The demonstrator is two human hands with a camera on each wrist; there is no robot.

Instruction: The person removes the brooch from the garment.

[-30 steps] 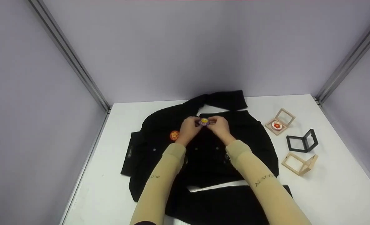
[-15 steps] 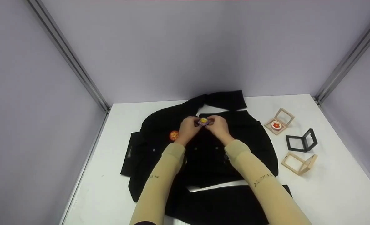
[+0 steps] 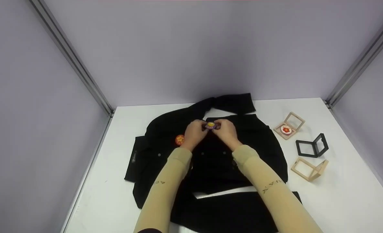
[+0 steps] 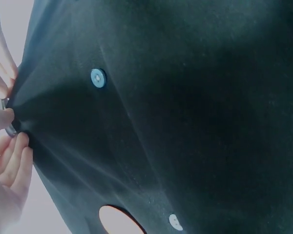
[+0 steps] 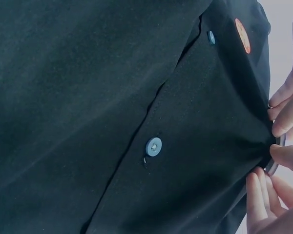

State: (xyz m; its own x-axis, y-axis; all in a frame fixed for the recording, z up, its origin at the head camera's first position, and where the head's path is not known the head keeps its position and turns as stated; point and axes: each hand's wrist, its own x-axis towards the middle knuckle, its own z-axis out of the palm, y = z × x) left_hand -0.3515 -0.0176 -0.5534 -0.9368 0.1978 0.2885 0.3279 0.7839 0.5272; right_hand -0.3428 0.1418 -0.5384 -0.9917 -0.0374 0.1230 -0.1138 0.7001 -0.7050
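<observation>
A round purple pin badge with a yellow centre [image 3: 210,125] is pinched between my two hands, over a black button-up shirt [image 3: 253,139] spread on the white table. My left hand [image 3: 194,133] grips it from the left, my right hand [image 3: 226,132] from the right. In the left wrist view the shirt cloth [image 4: 63,112] is drawn up in folds toward the fingertips. The right wrist view shows the badge's edge [image 5: 272,168] against the raised cloth, with fingers on both sides. An orange-red round badge [image 3: 179,139] lies on the shirt beside my left wrist.
On the right of the table [image 3: 346,194] stand an opened wooden frame holding a red-and-white badge [image 3: 286,130], an opened black frame [image 3: 316,148] and another opened wooden frame [image 3: 312,173]. Pale walls [image 3: 178,48] enclose the back and sides. Shirt buttons [image 5: 154,146] run along the placket.
Both hands stay in place with the badge between them; the badge tips slightly and now looks flatter in the head view. The shirt and frames stay where they are.
</observation>
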